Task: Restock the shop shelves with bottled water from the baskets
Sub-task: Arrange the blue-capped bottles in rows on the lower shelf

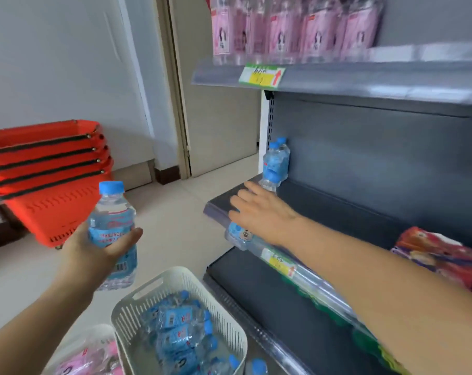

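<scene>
Curling fingers (240,197) round bottles (111,212) — left hand (94,250) over tiled floor (175,226), right hand (259,212) at grey shelf (324,209) edge

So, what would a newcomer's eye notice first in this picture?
Most likely the two hands: the left hand grips a blue-capped water bottle at centre left, while the right hand holds a second bottle at the left end of the middle shelf. Below them, the white basket of bottles also draws the eye.

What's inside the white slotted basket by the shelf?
The white basket holds small water bottles with blue caps and labels, piled on their sides. The top ones cover any beneath, so the count is unclear.
</scene>
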### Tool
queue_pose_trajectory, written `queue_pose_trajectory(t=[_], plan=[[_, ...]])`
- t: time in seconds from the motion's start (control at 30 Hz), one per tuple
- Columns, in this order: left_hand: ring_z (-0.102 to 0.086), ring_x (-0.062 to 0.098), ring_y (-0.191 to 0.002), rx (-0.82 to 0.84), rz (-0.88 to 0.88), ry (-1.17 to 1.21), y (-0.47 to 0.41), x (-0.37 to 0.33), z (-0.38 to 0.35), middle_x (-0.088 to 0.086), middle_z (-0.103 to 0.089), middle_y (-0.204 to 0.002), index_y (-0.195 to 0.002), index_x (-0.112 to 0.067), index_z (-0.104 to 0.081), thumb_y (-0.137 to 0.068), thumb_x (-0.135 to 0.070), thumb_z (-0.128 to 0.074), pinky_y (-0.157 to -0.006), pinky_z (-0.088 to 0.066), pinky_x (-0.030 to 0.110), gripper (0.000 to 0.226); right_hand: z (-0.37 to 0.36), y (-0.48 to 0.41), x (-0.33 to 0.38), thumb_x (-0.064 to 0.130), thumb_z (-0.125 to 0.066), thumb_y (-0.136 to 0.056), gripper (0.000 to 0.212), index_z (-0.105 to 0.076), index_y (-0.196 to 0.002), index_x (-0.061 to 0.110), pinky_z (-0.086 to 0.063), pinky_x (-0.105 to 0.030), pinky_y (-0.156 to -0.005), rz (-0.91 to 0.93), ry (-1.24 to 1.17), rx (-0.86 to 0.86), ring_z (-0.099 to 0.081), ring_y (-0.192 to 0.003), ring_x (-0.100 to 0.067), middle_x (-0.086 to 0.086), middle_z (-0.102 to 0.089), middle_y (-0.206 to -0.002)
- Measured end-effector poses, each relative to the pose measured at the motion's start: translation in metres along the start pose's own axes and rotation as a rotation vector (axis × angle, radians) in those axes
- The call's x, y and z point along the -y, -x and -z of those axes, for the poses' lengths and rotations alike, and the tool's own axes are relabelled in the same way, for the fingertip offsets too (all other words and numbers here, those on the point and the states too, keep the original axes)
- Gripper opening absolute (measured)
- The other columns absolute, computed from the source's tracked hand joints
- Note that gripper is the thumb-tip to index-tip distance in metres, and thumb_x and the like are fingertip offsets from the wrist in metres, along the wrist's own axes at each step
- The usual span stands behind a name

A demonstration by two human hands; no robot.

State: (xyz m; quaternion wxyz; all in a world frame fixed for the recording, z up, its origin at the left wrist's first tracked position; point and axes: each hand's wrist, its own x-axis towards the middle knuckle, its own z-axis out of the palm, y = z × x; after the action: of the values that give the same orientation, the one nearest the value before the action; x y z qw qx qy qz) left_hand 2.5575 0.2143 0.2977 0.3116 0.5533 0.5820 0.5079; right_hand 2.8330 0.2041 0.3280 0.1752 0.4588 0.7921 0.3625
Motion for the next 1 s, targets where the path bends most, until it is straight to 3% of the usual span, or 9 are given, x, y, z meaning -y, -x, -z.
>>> queue_pose_trajectory(t=[0.07, 0.33, 0.5, 0.63, 0.67, 0.73, 0.8, 0.9, 1.0], plan=[[-0.062, 0.026, -0.080, 0.046, -0.010, 0.042, 0.004, -0.007, -0.012, 0.001, -0.064, -0.085, -0.104, -0.011, -0.059, -0.072, -0.021, -0.077, -0.074, -0.048, 0.037, 0.038, -0.003, 0.020, -0.021, 0.011, -0.064, -0.078, 0.053, -0.047, -0.128, 0.014, -0.017, -0.050, -0.114, -0.028, 0.067, 0.180, -0.042, -0.121, -0.028, -0.009, -0.045, -0.127], [-0.068, 0.024, -0.077, 0.255, -0.010, 0.071, 0.003, 0.004, -0.077, 0.008, -0.069, -0.085, -0.096, -0.017, -0.060, -0.061, -0.034, -0.080, -0.072, -0.054, 0.039, 0.043, -0.064, 0.046, -0.040, 0.016, -0.058, -0.085, 0.042, -0.052, -0.127, 0.014, -0.022, -0.049, -0.112, -0.051, 0.214, 0.500, -0.043, -0.122, -0.028, -0.008, -0.046, -0.128], [-0.067, 0.020, -0.075, 0.274, -0.024, 0.083, 0.001, 0.012, -0.108, 0.005, -0.068, -0.082, -0.088, -0.022, -0.058, -0.068, -0.023, -0.080, -0.063, -0.051, 0.031, 0.029, -0.091, 0.042, -0.027, 0.018, -0.054, -0.089, 0.046, -0.046, -0.133, 0.010, -0.009, -0.054, -0.115, 0.049, 0.257, 0.451, -0.033, -0.131, -0.033, -0.012, -0.041, -0.137], [-0.067, 0.021, -0.077, 0.280, -0.008, 0.077, 0.003, 0.016, -0.124, 0.006, -0.068, -0.085, -0.093, -0.020, -0.060, -0.069, -0.024, -0.079, -0.068, -0.053, 0.034, 0.032, -0.090, 0.044, -0.020, 0.016, -0.063, -0.082, 0.072, -0.028, -0.145, 0.008, -0.004, -0.055, -0.114, 0.101, 0.223, 0.303, -0.014, -0.142, -0.037, -0.017, -0.025, -0.150], [-0.066, 0.022, -0.078, 0.278, -0.005, 0.072, 0.004, 0.015, -0.127, 0.006, -0.068, -0.086, -0.094, -0.019, -0.060, -0.069, -0.024, -0.080, -0.070, -0.053, 0.035, 0.033, -0.088, 0.048, -0.017, 0.010, -0.069, -0.074, 0.073, -0.037, -0.140, 0.009, -0.018, -0.053, -0.113, 0.042, 0.127, 0.145, -0.029, -0.136, -0.037, -0.017, -0.036, -0.142], [-0.066, 0.022, -0.079, 0.273, 0.001, 0.066, 0.005, 0.013, -0.134, 0.006, -0.067, -0.086, -0.093, -0.020, -0.059, -0.068, -0.025, -0.080, -0.071, -0.053, 0.036, 0.033, -0.089, 0.062, -0.010, -0.002, -0.076, -0.053, 0.060, -0.060, -0.110, 0.011, -0.048, -0.041, -0.084, -0.327, -0.189, -0.295, -0.057, -0.097, -0.031, -0.010, -0.057, -0.107], [-0.065, 0.021, -0.078, 0.263, 0.001, 0.067, 0.006, 0.009, -0.142, 0.005, -0.067, -0.085, -0.088, -0.023, -0.058, -0.069, -0.025, -0.080, -0.071, -0.053, 0.035, 0.029, -0.095, 0.077, -0.008, 0.004, -0.081, -0.055, 0.049, -0.056, -0.096, 0.014, -0.045, -0.031, -0.066, -0.897, -0.654, -0.572, -0.057, -0.085, -0.027, -0.003, -0.052, -0.095], [-0.065, 0.022, -0.079, 0.252, 0.011, 0.079, 0.009, 0.003, -0.156, 0.003, -0.066, -0.085, -0.084, -0.025, -0.057, -0.070, -0.024, -0.079, -0.074, -0.052, 0.036, 0.027, -0.125, 0.088, -0.010, 0.026, -0.088, -0.056, 0.076, -0.045, -0.119, 0.018, -0.043, -0.028, -0.083, -1.470, -1.293, -0.335, -0.050, -0.108, -0.019, 0.002, -0.041, -0.113], [-0.065, 0.022, -0.079, 0.257, 0.018, 0.089, 0.009, -0.004, -0.167, 0.004, -0.067, -0.086, -0.085, -0.024, -0.057, -0.069, -0.023, -0.079, -0.072, -0.051, 0.034, 0.027, -0.149, 0.084, -0.009, 0.026, -0.088, -0.057, 0.097, -0.036, -0.138, 0.019, -0.043, -0.035, -0.100, -1.375, -1.572, -0.051, -0.046, -0.123, -0.019, -0.001, -0.045, -0.133]])
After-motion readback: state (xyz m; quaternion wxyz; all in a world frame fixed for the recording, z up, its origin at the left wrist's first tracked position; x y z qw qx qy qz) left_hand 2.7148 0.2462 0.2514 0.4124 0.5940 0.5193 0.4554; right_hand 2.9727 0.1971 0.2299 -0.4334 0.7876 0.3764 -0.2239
